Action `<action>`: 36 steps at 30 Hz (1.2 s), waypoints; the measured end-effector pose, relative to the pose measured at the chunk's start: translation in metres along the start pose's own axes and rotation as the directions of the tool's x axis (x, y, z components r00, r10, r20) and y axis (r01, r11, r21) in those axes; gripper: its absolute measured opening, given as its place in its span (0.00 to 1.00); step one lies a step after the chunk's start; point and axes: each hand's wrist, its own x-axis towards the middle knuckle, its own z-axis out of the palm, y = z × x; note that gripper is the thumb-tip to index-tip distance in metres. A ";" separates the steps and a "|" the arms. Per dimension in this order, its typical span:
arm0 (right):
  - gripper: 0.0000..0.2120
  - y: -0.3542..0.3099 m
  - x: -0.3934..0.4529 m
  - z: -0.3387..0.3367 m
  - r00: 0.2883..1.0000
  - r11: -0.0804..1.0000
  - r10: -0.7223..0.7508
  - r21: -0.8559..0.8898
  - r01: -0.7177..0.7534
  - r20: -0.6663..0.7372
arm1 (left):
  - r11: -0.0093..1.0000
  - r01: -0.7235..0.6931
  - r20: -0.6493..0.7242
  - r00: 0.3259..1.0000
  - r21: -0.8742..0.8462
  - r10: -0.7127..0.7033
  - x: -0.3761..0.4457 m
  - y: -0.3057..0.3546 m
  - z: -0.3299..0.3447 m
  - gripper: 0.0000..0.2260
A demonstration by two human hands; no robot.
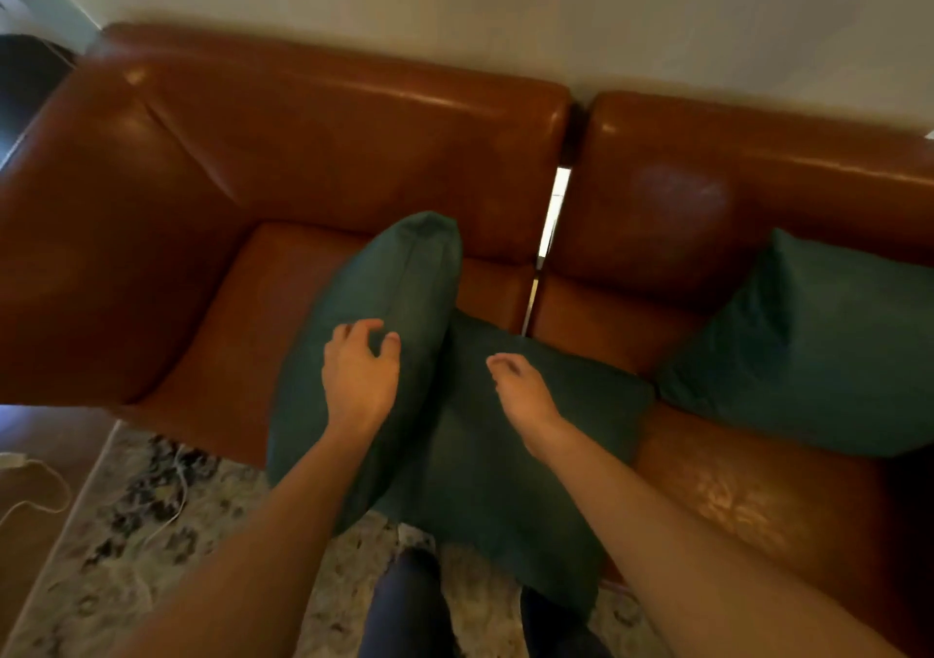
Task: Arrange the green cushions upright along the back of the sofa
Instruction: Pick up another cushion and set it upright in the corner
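Observation:
A brown leather sofa (pixel 313 151) fills the view, its backrest against the wall. Three green cushions are on its seat. One green cushion (pixel 394 278) lies across the left seat, one end raised toward the backrest. My left hand (pixel 360 374) hovers on top of it with curled, spread fingers, holding nothing. A second green cushion (pixel 505 480) lies flat beside it and overhangs the seat's front edge. My right hand (pixel 520 389) rests above it with fingers loosely together. A third green cushion (pixel 808 354) leans tilted on the right seat.
A gap (pixel 548 232) splits the sofa's two sections. A patterned rug (pixel 151 531) lies in front of the sofa with a white cable (pixel 40 485) at the left. My legs (pixel 404 607) stand close to the seat's front edge.

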 end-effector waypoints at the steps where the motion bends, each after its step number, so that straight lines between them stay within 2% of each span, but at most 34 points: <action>1: 0.21 -0.005 0.003 0.010 1.000 1.000 0.001 0.011 -0.001 -0.009 | 0.999 0.005 -0.036 0.999 0.035 -0.003 0.011 -0.007 -0.008 0.15; 3: 0.24 -0.016 0.008 0.036 1.000 0.999 0.007 0.038 -0.006 -0.016 | 0.997 0.046 -0.052 0.998 0.067 -0.042 0.036 -0.028 -0.019 0.15; 6: 0.27 -0.035 0.020 0.079 0.999 0.994 0.030 0.110 -0.027 -0.033 | 0.992 0.125 0.007 0.992 0.029 -0.125 0.075 -0.064 -0.028 0.17; 11: 0.31 -0.052 0.066 0.146 0.958 0.969 0.117 0.243 -0.053 -0.261 | 0.969 0.246 0.238 0.941 -0.002 -0.239 0.155 -0.129 -0.034 0.21; 15: 0.31 -0.052 0.087 0.163 0.906 0.955 0.155 0.294 -0.036 -0.393 | 0.962 0.270 0.411 0.882 -0.038 -0.232 0.199 -0.163 -0.032 0.22; 17: 0.31 -0.053 0.088 0.172 0.894 0.950 0.157 0.313 -0.020 -0.420 | 0.959 0.280 0.460 0.858 -0.047 -0.228 0.211 -0.169 -0.033 0.24; 19: 0.30 -0.060 0.080 0.187 0.888 0.966 0.109 0.257 0.010 -0.446 | 0.952 0.284 0.482 0.854 -0.116 -0.196 0.220 -0.169 -0.040 0.25; 23: 0.27 -0.077 0.062 0.226 0.918 0.969 -0.037 0.211 0.130 -0.394 | 0.925 0.295 0.438 0.883 -0.239 -0.168 0.259 -0.200 -0.045 0.41; 27: 0.27 -0.099 0.049 0.259 0.971 0.946 -0.115 0.275 0.172 -0.210 | 0.870 0.372 0.361 0.899 -0.325 -0.249 0.277 -0.188 -0.096 0.34; 29: 0.20 -0.113 0.046 0.269 0.992 0.923 -0.113 0.365 0.124 -0.052 | 0.838 0.394 0.331 0.902 -0.378 -0.275 0.284 -0.184 -0.126 0.33; 31: 0.17 -0.120 0.048 0.273 0.995 0.902 -0.083 0.428 0.053 0.051 | 0.851 0.358 0.292 0.922 -0.385 -0.256 0.287 -0.181 -0.146 0.29; 33: 0.15 -0.118 0.054 0.276 0.998 0.921 -0.050 0.387 0.031 0.038 | 0.894 0.286 0.244 0.947 -0.345 -0.209 0.288 -0.181 -0.162 0.25; 36: 0.14 -0.103 0.075 0.282 0.996 0.950 0.074 0.307 -0.053 -0.057 | 0.965 0.194 0.177 0.971 -0.177 -0.163 0.296 -0.198 -0.175 0.30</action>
